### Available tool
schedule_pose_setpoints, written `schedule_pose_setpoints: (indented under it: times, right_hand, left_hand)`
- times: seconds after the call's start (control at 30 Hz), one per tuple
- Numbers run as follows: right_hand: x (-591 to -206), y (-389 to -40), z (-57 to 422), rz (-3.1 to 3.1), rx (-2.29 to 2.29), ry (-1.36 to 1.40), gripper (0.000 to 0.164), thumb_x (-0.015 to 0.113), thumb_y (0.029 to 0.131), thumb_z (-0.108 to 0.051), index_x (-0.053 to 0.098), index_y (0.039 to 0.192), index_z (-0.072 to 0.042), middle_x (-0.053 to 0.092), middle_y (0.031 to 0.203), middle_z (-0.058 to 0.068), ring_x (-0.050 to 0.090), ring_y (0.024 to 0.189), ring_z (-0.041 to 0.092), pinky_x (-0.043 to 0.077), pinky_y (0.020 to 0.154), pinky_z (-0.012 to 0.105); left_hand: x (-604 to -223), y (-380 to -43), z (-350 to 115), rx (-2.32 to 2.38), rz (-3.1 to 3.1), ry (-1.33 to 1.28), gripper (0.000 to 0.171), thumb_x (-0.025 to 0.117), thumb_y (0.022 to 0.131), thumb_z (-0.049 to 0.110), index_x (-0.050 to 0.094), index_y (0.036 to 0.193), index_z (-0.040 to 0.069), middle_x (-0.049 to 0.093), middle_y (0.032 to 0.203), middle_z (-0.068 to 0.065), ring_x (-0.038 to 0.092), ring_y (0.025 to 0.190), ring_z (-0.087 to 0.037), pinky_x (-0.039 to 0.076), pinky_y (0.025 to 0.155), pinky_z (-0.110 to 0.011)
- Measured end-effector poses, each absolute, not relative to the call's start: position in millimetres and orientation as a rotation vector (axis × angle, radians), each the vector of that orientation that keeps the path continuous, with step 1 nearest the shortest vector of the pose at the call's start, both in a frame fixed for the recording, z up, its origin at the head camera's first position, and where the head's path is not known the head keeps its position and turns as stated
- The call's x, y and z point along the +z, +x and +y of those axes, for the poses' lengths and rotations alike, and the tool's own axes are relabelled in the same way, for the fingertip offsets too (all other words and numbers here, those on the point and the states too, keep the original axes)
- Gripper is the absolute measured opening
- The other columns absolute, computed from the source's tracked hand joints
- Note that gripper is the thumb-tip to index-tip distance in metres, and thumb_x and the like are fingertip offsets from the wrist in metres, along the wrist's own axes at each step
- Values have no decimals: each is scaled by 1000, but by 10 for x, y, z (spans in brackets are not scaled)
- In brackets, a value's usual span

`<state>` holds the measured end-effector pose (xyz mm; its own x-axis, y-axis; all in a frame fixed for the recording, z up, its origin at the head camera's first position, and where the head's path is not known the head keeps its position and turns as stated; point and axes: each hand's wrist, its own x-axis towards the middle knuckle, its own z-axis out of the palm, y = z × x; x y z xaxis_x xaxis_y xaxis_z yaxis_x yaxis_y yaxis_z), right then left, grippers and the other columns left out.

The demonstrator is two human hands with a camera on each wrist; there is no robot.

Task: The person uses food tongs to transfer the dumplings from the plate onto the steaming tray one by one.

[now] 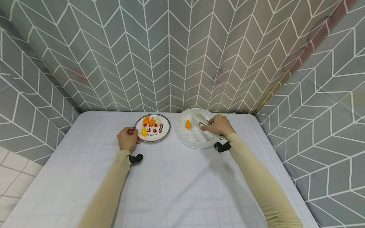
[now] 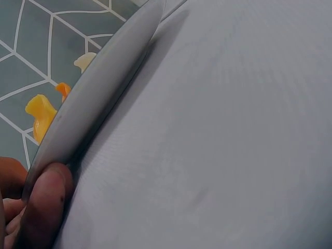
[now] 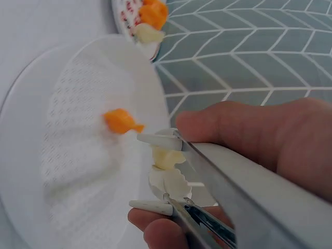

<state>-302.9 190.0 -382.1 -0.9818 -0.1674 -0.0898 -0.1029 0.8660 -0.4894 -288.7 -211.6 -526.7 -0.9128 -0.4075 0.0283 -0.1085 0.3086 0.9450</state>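
The left hand (image 1: 129, 139) pinches the near-left rim of a round plate (image 1: 163, 133) printed with red characters, thumb and fingers on its edge, on the white-covered worktop (image 1: 165, 186). On the plate sit a yellow piece (image 1: 144, 131), two orange pieces close together and a cream piece (image 1: 157, 121). Just to the right stands a white perforated tray (image 1: 196, 145), with a loose orange piece (image 1: 188, 124) lying on its mesh. The right hand (image 1: 218, 125) grasps a pair of tongs (image 1: 203, 122) over the tray, and the right wrist view shows a pale-yellow piece (image 3: 166, 158) between their scalloped ends; how firmly they bear on it I cannot tell. That hold looks like the weak point: too light a squeeze could let the small, smooth-looking piece slide out, while too hard a one could squirt it sideways or dent it, if it is soft. Swinging the tongs low might clip the tray's raised wall or knock the loose orange piece. On the other side, a tug or a press on the plate's rim could tip it and set its pieces rolling, the yellow one lying nearest the gripping fingers.
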Motion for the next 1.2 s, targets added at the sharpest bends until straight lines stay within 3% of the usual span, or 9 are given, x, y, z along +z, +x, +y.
schedule_pose_setpoints:
  times: [0.13,0.3,0.53,0.73,0.9,1.2]
  right_hand:
    - [-3920,-3050,1947,2890,-722,-171,41,82,85,-44,78,88,-3,59,73,-1,57,76,20,47,60,24]
    - [-3990,-3054,1951,2872,-706,-154,45,82,86,-45,78,96,-1,63,80,2,59,79,21,48,61,23]
    - [-4005,-3035,1903,2848,-686,-165,43,82,86,-44,80,91,-1,64,76,1,59,77,20,47,60,23]
    - [-4019,-3024,1879,2841,-653,-155,54,82,86,-45,79,112,3,74,100,14,63,88,25,52,68,26]
    - [-4040,-3028,1870,2836,-638,-154,64,82,87,-46,74,124,5,74,121,22,65,101,29,58,80,33]
    - [-4054,-3009,1850,2833,-650,-163,64,82,86,-45,74,123,7,73,125,24,67,106,32,61,85,36]
  left_hand:
    - [-5256,-2882,-2104,-1637,-2322,475,30,61,107,15,62,129,-6,68,109,-24,65,51,-9,63,52,-23]
    - [-5233,-2863,-2098,-1620,-2312,453,30,61,107,13,62,129,-8,68,109,-26,65,51,-7,62,51,-22]
    - [-5223,-2867,-2099,-1602,-2332,472,31,61,107,14,62,129,-7,68,109,-24,65,51,-8,62,51,-21]
    - [-5222,-2879,-2098,-1613,-2345,496,32,61,107,15,62,131,-6,67,110,-24,65,52,-9,62,52,-21]
    - [-5219,-2881,-2093,-1611,-2338,487,31,62,107,14,62,130,-6,67,109,-23,65,52,-9,62,52,-20]
    - [-5216,-2864,-2097,-1611,-2333,480,31,61,107,14,62,130,-7,67,110,-24,64,51,-7,61,52,-19]
